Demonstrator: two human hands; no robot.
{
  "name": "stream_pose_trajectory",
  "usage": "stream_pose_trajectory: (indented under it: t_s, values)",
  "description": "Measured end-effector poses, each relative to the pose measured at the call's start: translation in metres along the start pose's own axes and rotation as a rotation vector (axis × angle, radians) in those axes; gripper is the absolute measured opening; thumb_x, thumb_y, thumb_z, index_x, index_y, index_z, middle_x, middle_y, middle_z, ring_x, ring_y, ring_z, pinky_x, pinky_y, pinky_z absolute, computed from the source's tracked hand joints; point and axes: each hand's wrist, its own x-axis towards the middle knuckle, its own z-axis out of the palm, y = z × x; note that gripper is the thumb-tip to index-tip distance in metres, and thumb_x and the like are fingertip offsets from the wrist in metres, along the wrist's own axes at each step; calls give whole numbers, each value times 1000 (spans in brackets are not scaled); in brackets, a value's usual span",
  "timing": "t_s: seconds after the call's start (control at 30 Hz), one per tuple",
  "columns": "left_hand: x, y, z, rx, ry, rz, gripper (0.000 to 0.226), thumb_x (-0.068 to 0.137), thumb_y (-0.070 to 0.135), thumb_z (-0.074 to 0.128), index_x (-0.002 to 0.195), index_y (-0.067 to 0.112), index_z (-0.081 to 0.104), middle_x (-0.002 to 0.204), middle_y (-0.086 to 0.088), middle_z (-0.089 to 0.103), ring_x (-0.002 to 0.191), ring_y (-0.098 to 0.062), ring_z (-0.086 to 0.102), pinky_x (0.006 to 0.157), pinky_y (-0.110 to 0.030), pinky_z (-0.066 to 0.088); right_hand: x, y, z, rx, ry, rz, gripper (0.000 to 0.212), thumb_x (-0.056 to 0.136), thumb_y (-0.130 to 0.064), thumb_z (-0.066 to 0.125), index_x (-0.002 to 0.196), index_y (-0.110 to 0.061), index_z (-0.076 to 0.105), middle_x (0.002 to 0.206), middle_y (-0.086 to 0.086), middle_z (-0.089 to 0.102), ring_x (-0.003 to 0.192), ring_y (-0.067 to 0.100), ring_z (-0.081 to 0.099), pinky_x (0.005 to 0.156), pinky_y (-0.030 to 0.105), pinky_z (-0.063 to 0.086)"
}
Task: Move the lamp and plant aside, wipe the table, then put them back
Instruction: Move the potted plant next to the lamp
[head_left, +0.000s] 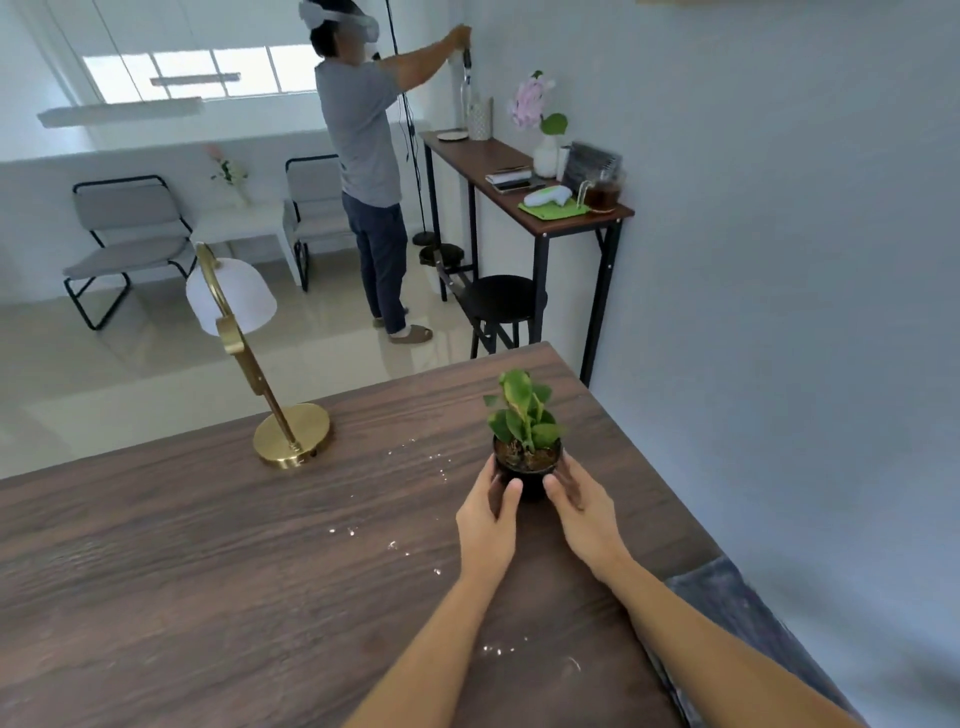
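Observation:
A small green plant grows in a black pot standing on the dark wooden table, towards its right side. My left hand wraps the pot's left side and my right hand wraps its right side. A brass lamp with a white shade stands on the table's far edge, left of the plant. White crumbs are scattered over the tabletop between lamp and pot and nearer to me.
A grey cloth lies at the table's right edge by the wall. Beyond the table stand a black stool, a narrow console table with small items, another person and two grey chairs.

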Motion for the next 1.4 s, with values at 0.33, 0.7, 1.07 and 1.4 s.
stream_pose_trajectory:
  t_s: [0.33, 0.7, 1.07, 1.4]
  values:
    - [37, 14, -30, -170, 180, -58, 41, 88, 25, 65, 128, 24, 57, 113, 24, 62, 106, 12, 57, 90, -10, 45, 31, -44, 41, 114, -36, -65, 44, 94, -32, 61, 138, -31, 52, 115, -29, 60, 105, -21, 54, 98, 14, 43]
    - [117, 0, -104, -224, 392, -104, 45, 86, 31, 67, 129, 21, 58, 108, 19, 66, 102, 5, 62, 96, -30, 50, 102, -93, 137, 121, -155, -79, 43, 94, -29, 62, 137, -22, 55, 125, -4, 67, 110, 3, 60, 102, 28, 45]
    - [168, -32, -134, -200, 422, -156, 45, 87, 21, 67, 130, 16, 56, 115, 11, 63, 99, 8, 57, 98, -26, 46, 150, -85, 187, 97, -240, -36, 43, 94, -21, 63, 136, -18, 56, 126, -3, 66, 111, 3, 60, 105, 31, 46]
    - [164, -40, -141, -95, 363, -149, 43, 87, 18, 66, 128, 15, 53, 124, 5, 62, 113, -3, 57, 95, -20, 44, 154, -83, 186, 42, -331, -5, 44, 96, -10, 58, 138, -15, 50, 133, 4, 61, 122, 9, 54, 108, 29, 41]
